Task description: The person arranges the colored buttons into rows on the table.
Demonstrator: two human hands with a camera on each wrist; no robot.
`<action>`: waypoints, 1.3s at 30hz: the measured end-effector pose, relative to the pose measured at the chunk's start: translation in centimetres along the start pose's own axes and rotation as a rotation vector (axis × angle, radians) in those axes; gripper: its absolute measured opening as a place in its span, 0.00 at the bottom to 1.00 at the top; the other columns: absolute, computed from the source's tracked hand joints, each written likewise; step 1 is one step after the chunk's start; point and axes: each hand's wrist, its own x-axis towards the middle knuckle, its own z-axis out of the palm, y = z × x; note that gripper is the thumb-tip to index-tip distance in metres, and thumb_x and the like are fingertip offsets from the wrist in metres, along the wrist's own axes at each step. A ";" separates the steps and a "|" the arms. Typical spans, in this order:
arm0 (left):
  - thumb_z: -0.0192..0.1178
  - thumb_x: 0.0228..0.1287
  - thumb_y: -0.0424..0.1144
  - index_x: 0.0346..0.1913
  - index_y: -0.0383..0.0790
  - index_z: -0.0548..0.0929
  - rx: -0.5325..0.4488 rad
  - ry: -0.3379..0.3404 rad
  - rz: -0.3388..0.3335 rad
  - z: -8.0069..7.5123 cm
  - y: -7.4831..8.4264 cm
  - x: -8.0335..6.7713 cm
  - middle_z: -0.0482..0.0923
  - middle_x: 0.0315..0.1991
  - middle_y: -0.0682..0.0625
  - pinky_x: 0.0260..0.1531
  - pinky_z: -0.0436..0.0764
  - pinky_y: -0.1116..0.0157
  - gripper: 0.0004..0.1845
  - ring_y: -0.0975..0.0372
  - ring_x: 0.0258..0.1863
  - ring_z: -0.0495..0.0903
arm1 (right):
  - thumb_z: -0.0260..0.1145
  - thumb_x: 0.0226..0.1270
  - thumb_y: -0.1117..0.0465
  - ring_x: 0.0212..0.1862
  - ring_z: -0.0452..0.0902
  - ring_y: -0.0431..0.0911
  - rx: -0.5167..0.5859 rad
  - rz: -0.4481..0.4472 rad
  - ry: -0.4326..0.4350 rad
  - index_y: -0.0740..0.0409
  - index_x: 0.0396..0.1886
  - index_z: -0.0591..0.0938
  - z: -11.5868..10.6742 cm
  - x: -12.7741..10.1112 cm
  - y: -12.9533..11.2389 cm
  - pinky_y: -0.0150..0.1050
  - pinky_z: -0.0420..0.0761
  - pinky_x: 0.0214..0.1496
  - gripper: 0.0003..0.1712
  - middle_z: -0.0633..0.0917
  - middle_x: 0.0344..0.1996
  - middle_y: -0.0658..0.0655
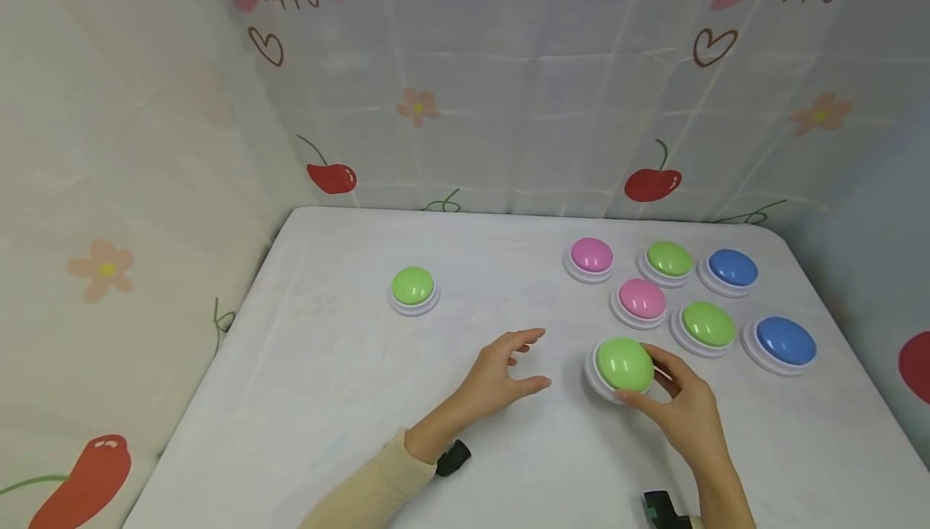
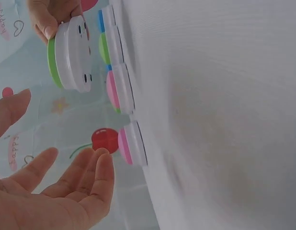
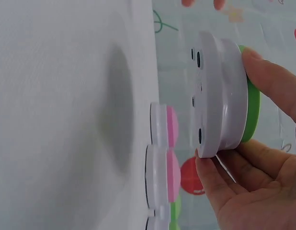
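My right hand [image 1: 686,412] grips a green push button [image 1: 625,364] with a white base by its side, between thumb and fingers. In the right wrist view the white base [image 3: 224,96] is lifted off the table, its shadow beneath. Small dark holes show on its underside. To the left of it, my left hand [image 1: 497,375] hovers over the table with thumb and fingers spread and nothing between them. In the left wrist view that hand [image 2: 62,191] is apart from the held button [image 2: 71,55].
A second green button [image 1: 412,287] stands alone at the left. At the right stand two pink buttons [image 1: 643,300], two green buttons [image 1: 708,325] and two blue buttons [image 1: 785,342] on the white table [image 1: 327,335]. A printed curtain [image 1: 508,77] hangs behind the table.
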 end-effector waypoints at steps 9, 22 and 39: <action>0.70 0.58 0.38 0.67 0.44 0.73 0.011 0.015 0.011 0.0 0.2 1.4 0.74 0.64 0.48 0.57 0.79 0.58 0.33 0.51 0.60 0.75 | 0.82 0.44 0.62 0.59 0.74 0.37 0.043 -0.216 -0.050 0.63 0.63 0.74 2.7 1.4 -2.6 0.14 0.68 0.59 0.43 0.79 0.59 0.62; 0.72 0.56 0.37 0.64 0.42 0.76 -0.012 0.118 -0.027 -2.8 -1.1 2.7 0.76 0.62 0.47 0.58 0.78 0.55 0.31 0.54 0.60 0.74 | 0.81 0.45 0.66 0.61 0.75 0.60 0.091 -0.257 -0.116 0.66 0.62 0.74 6.9 5.2 -4.9 0.52 0.75 0.65 0.41 0.78 0.59 0.65; 0.70 0.54 0.30 0.62 0.31 0.76 -0.042 0.449 -0.127 -5.8 -5.0 3.9 0.75 0.63 0.38 0.64 0.74 0.52 0.30 0.47 0.65 0.71 | 0.79 0.46 0.68 0.64 0.73 0.60 0.145 -0.252 -0.170 0.69 0.62 0.74 13.8 11.7 -8.0 0.49 0.75 0.67 0.41 0.77 0.61 0.68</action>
